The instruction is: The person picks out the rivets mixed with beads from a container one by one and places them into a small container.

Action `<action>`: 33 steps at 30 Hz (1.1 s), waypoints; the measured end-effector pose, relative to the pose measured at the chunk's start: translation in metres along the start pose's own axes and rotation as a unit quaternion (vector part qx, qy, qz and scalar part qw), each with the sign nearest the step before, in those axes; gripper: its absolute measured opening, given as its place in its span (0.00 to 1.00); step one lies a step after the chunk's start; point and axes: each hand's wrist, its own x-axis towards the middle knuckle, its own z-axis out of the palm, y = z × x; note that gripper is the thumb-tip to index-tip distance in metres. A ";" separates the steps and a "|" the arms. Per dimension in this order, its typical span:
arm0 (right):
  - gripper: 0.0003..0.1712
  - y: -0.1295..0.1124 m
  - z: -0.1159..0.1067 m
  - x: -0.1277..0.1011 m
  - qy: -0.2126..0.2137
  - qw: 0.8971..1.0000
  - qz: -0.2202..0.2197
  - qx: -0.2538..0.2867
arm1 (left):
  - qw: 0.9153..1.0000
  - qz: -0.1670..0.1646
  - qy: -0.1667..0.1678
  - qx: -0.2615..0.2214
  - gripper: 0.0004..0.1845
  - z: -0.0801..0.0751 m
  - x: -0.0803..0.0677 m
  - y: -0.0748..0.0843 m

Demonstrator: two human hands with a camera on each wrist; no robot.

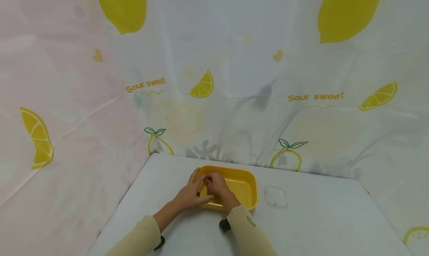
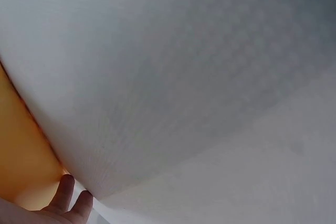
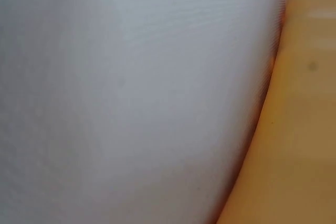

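Note:
A yellow rectangular plastic container [image 1: 246, 191] stands on the white table, its open top facing up. My left hand [image 1: 189, 195] lies over its left end with fingers spread, the thumb by the front rim and other fingers reaching to the far left corner. In the left wrist view two fingertips [image 2: 64, 190] rest at the container's side. My right hand [image 1: 218, 185] reaches into the left part of the container, fingers bent, close to the left index fingertip. What lies under its fingers is hidden, and I cannot tell whether it holds anything. A small dark spot shows beside the left palm.
A clear, rounded-square plastic piece [image 1: 276, 195] lies flat just right of the container. The white table [image 1: 318, 218] reaches back to a lemon-printed curtain [image 1: 234, 111], with another curtain wall on the left. Dark wrist straps show at both cuffs.

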 end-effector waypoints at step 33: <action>0.09 0.000 -0.085 -0.019 0.018 0.996 -0.064 0.066 | 1.000 -0.015 -0.009 -0.006 0.56 0.004 0.002 -0.003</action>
